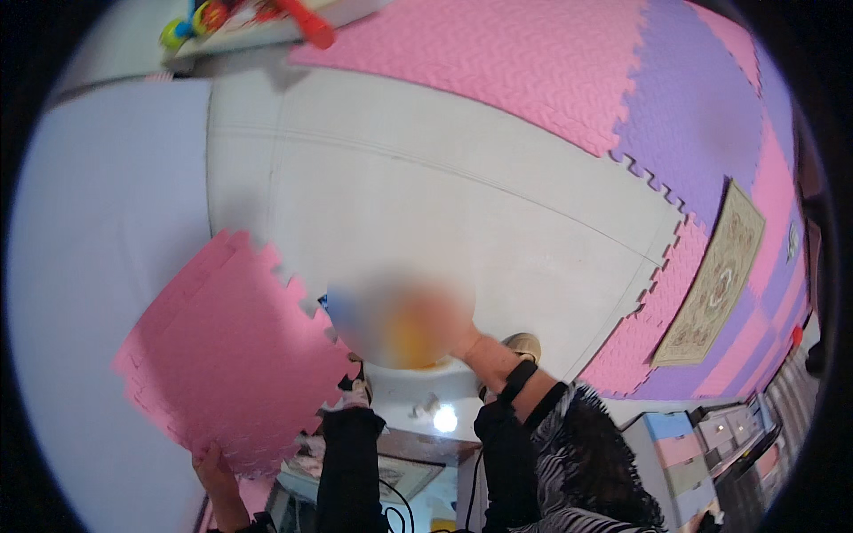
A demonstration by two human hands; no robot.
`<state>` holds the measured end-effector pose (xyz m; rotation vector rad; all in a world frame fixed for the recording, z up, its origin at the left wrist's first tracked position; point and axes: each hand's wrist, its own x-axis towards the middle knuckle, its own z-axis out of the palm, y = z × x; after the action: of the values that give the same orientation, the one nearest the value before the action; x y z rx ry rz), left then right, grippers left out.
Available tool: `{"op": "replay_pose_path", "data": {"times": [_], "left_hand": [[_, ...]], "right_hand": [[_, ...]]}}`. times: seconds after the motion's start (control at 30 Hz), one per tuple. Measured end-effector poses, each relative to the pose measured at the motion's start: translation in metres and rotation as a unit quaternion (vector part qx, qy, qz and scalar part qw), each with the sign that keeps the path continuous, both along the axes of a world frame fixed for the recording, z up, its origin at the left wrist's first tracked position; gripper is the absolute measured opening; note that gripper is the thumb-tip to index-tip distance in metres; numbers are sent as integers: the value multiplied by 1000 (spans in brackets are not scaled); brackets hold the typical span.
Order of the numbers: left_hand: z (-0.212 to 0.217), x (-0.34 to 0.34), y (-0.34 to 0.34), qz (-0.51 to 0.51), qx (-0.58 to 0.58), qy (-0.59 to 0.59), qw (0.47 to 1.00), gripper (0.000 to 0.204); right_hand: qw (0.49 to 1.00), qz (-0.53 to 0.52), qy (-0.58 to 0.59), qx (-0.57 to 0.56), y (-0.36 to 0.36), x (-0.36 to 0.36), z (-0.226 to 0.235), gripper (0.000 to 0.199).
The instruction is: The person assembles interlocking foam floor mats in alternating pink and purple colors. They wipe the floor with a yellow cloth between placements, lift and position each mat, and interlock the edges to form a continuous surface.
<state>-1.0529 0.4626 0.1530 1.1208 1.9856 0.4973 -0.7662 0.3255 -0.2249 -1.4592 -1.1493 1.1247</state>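
Note:
On the left, my left hand (209, 462) is closed on the lower edge of a pink foam mat tile (235, 346) with jigsaw-cut edges. The tile is raised at a slant over the floor. My right hand (451, 322) reaches in at the middle, but a round blur hides its fingers. Within that blur, yellow and blue patches (404, 330) show next to the hand. What they belong to, and whether I hold it, I cannot make out. Just below is a white rounded surface (409, 382), between my feet.
Pale floor tiles (391, 186) stretch ahead. Joined pink mats (498, 62) and purple mats (684, 98) line the far and right sides, with a patterned rug (711, 284) on them. A pale blue-white panel (107, 222) stands left. Colourful toys (306, 22) lie far left; drawers (680, 453) stand lower right.

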Motion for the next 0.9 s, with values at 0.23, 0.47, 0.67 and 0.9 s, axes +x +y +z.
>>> {"op": "replay_pose_path", "data": {"times": [0.23, 0.47, 0.67, 0.9], "left_hand": [[-38, 8, 22, -71, -10, -24, 997, 35], [-49, -6, 34, -114, -38, -55, 991, 40], [-58, -1, 44, -185, -65, -116, 974, 43], [-56, 8, 63, -237, -67, -87, 965, 43]], "right_hand": [[853, -53, -515, -59, 155, 192, -37, 31], [870, -212, -436, -86, -3, 121, -88, 23], [939, 92, -290, -162, -132, -93, -25, 17], [988, -59, -66, -130, -95, -37, 1, 17]]}}
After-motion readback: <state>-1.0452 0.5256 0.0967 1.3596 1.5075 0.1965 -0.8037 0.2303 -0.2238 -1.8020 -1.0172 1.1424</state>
